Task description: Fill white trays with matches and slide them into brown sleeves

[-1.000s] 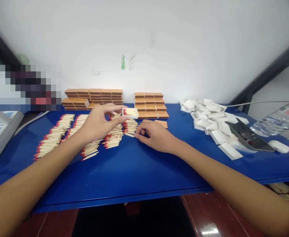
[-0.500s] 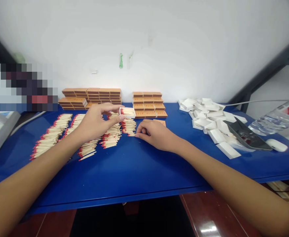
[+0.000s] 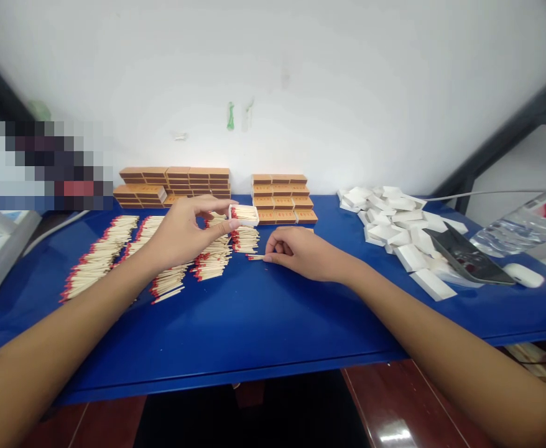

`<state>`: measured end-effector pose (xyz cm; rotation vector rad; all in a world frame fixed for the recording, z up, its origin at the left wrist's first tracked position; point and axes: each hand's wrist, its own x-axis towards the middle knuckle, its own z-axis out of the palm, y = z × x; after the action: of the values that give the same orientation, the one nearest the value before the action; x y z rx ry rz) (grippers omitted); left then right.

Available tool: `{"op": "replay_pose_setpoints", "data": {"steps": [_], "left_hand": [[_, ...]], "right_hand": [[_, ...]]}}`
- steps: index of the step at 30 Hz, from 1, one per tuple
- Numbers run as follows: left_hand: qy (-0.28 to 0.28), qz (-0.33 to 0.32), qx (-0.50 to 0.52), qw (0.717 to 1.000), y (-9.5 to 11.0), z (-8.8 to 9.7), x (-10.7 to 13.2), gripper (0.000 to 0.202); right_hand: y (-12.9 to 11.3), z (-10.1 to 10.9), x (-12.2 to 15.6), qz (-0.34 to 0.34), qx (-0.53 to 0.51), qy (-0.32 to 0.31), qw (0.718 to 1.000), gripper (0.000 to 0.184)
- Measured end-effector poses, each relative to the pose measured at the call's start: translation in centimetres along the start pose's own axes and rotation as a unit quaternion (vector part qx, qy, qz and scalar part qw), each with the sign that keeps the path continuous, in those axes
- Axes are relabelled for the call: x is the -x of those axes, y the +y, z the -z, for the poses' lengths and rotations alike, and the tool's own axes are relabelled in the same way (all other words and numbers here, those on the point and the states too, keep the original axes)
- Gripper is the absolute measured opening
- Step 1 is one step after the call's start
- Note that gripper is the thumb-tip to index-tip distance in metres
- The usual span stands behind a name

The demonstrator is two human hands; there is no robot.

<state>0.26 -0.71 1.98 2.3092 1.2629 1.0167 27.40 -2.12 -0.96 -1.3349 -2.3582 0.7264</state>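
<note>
Between the thumb and fingers of my left hand (image 3: 186,227) is a white matchbox tray (image 3: 249,222) with red-tipped matches lying in it, held above the table. My right hand (image 3: 296,254) pinches matches (image 3: 256,257) by their plain ends, their red heads pointing left, low over the blue tabletop. Just beyond them lies a small pile of loose matches (image 3: 245,239), partly under the tray. More rows of matches (image 3: 99,256) spread to the left, some hidden behind my left forearm.
Stacked orange matchboxes (image 3: 282,202) stand along the wall, with another stack (image 3: 184,180) to their left. White empty trays (image 3: 394,218) are heaped at the right, near a dark phone-like slab (image 3: 462,255), a white mouse (image 3: 523,274) and a clear plastic bottle (image 3: 520,221).
My right hand has drawn slightly right and away from the small pile, with matches in its pinch. My left hand keeps holding the tray in nearly the same place.
</note>
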Motion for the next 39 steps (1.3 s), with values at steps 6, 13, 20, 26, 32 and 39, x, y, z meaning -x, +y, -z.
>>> {"op": "replay_pose_setpoints", "data": {"steps": [6,13,20,26,32,39], "left_hand": [[0.003,-0.004,-0.002,1.0,0.1,0.0,0.0,0.049],[-0.006,-0.009,-0.006,1.0,0.1,0.0,-0.1,0.048],[-0.007,0.001,-0.013,1.0,-0.1,-0.1,-0.1,0.05],[-0.011,-0.003,-0.013,1.0,-0.2,-0.1,-0.1,0.052],[-0.021,-0.015,-0.02,0.999,-1.0,-0.2,-0.1,0.054],[-0.022,-0.024,-0.016,0.999,-1.0,-0.3,-0.1,0.052]], "right_hand": [[0.0,-0.1,0.0,-0.01,0.015,0.004,1.0,0.016],[0.0,0.3,0.1,-0.006,0.025,-0.025,0.999,0.021],[0.8,0.5,0.1,0.007,0.013,-0.018,1.0,0.027],[0.8,0.7,0.1,0.036,0.006,-0.016,0.999,0.026],[0.6,1.2,0.2,0.019,0.013,-0.022,1.0,0.025],[0.9,1.0,0.1,0.052,0.023,-0.024,0.998,0.025]]}}
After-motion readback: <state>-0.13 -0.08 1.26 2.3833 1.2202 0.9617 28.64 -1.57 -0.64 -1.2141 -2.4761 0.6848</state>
